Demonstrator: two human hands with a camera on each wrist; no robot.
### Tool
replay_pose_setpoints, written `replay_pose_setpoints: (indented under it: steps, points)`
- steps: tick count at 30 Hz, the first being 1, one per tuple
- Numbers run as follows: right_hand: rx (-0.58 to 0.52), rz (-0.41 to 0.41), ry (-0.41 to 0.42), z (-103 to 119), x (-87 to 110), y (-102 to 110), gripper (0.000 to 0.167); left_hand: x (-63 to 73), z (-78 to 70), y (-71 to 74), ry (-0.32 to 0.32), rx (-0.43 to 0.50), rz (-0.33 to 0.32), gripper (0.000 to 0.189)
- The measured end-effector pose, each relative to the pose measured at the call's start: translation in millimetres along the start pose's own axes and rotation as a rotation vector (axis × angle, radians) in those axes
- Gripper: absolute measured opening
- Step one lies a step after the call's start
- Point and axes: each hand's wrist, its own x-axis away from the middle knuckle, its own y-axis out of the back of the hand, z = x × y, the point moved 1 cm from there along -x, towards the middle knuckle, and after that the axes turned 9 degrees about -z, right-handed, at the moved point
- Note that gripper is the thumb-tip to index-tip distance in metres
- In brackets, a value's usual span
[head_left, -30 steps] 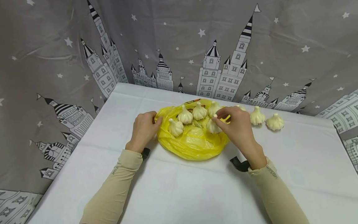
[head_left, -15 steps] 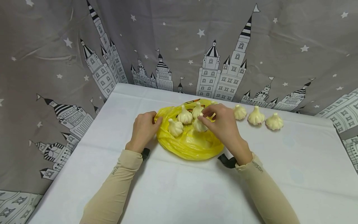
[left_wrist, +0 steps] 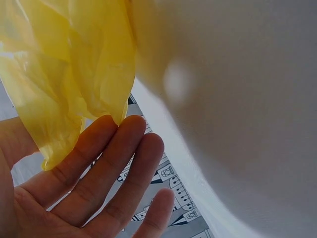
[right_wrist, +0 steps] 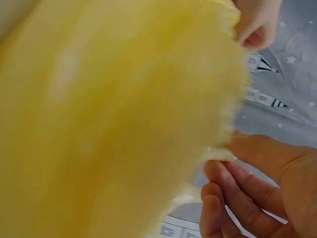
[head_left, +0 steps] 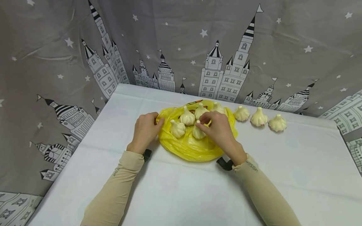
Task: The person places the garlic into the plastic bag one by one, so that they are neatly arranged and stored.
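Note:
A yellow plastic bag (head_left: 195, 146) lies open on the white table (head_left: 175, 194) with several garlic bulbs (head_left: 187, 118) on it. My left hand (head_left: 147, 127) holds the bag's left edge, thumb on top; in the left wrist view the yellow bag (left_wrist: 64, 74) hangs between thumb and loose fingers (left_wrist: 114, 158). My right hand (head_left: 199, 124) pinches one garlic bulb (head_left: 198, 133) by its top over the bag's middle. The right wrist view is filled by the yellow bag (right_wrist: 114, 114), with my right fingers (right_wrist: 233, 198) at its lower right.
Three more garlic bulbs sit in a row on the table right of the bag: one (head_left: 241, 113), a second (head_left: 259, 117), a third (head_left: 277, 123). A grey curtain (head_left: 56, 62) printed with castles surrounds the table at the back and left.
My right hand has carried the pinched bulb leftward, from the bag's right side to its middle, uncovering a bulb at the bag's far right. The left hand stayed put.

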Motion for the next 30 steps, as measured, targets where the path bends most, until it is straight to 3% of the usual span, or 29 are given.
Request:
replay_pose_setpoints:
  steps: [20,26,30]
  points:
    - [-0.015,0.017,0.038,3.4,-0.5,4.1,0.027,1.0,-0.3,2.2,-0.003,0.001,0.003,0.036]
    - [-0.056,0.108,0.064,3.7,-1.5,9.7,0.017,1.0,-0.9,2.4,-0.005,0.001,0.004,0.036]
    - [-0.114,0.27,0.099,2.5,-1.4,23.5,0.039,0.6,-1.6,2.2,-0.012,0.003,0.003,0.036]
